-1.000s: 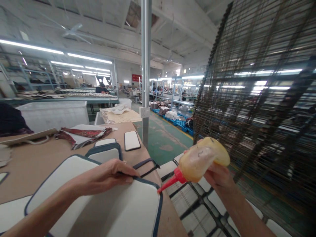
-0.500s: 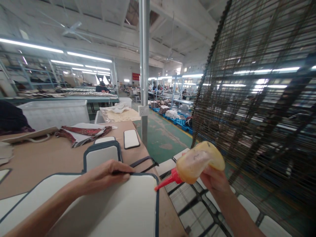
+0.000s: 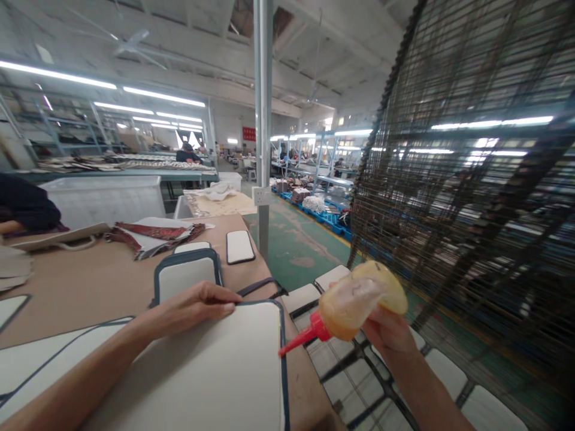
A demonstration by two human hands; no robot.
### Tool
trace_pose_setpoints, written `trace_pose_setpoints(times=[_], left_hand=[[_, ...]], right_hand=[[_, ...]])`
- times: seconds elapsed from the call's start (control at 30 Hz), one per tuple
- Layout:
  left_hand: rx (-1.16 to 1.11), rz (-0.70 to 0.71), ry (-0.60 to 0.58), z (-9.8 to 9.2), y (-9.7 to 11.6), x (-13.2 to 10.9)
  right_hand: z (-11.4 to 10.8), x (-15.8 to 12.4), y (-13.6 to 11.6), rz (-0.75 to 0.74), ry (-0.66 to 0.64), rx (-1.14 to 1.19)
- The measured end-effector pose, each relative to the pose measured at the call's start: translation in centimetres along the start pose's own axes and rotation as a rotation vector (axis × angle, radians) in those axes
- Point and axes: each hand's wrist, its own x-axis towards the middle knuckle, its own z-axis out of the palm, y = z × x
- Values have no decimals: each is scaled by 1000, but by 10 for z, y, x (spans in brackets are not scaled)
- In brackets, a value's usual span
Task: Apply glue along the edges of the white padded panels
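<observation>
I see the left hand (image 3: 197,305) pinching the top edge of a large white panel with dark edging (image 3: 215,371). Right of that pinch, the right hand (image 3: 390,332) clasps a translucent yellow squeeze bottle (image 3: 359,299), its red nozzle (image 3: 299,341) at the edging. Squeezing too hard might flood that border; a loose pinch might let the panel swing and smear it. Beyond the pinch lies a small white rounded panel (image 3: 239,246).

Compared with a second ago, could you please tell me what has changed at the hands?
The red nozzle has moved from near the corner of the white panel to farther down its right edge, and the panel's top edge has levelled in view. The left hand still grips the panel; the right hand still holds the bottle.
</observation>
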Motion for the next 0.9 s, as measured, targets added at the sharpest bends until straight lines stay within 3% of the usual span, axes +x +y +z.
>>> trace_pose_setpoints(times=[0.53, 0.9], left_hand=[[-164, -108, 114, 4, 0, -4], [-281, -127, 216, 1, -7, -5]], right_hand=[[17, -5, -8, -3, 77, 10], [3, -11, -1, -42, 122, 8]])
